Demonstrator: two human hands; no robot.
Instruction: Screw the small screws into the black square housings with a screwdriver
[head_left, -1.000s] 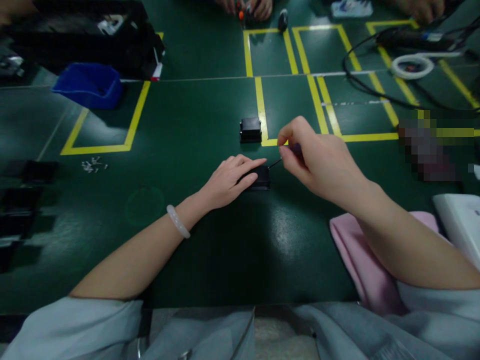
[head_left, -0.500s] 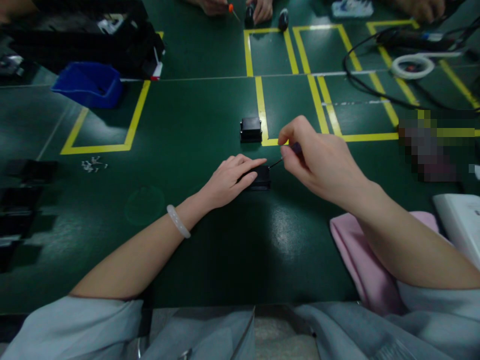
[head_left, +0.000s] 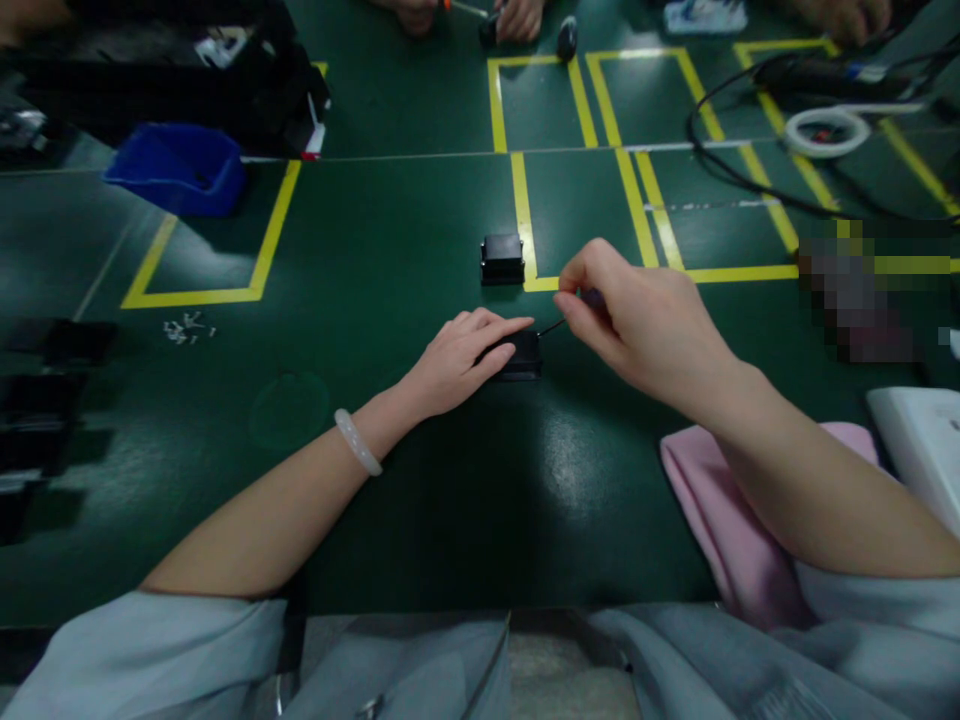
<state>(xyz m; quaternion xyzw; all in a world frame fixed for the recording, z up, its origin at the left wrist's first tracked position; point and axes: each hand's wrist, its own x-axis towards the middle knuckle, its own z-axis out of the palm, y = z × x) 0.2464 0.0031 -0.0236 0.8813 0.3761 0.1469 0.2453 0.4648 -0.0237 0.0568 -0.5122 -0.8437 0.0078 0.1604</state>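
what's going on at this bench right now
A person's left hand lies flat on a small black box on the green table, pinning it. The right hand pinches a thin screwdriver with its tip at the box's far right corner. A second black box sits just beyond, untouched.

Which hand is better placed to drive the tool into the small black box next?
Right: the right hand pinches the thin screwdriver, tip at the black box; the left hand rests on that box.
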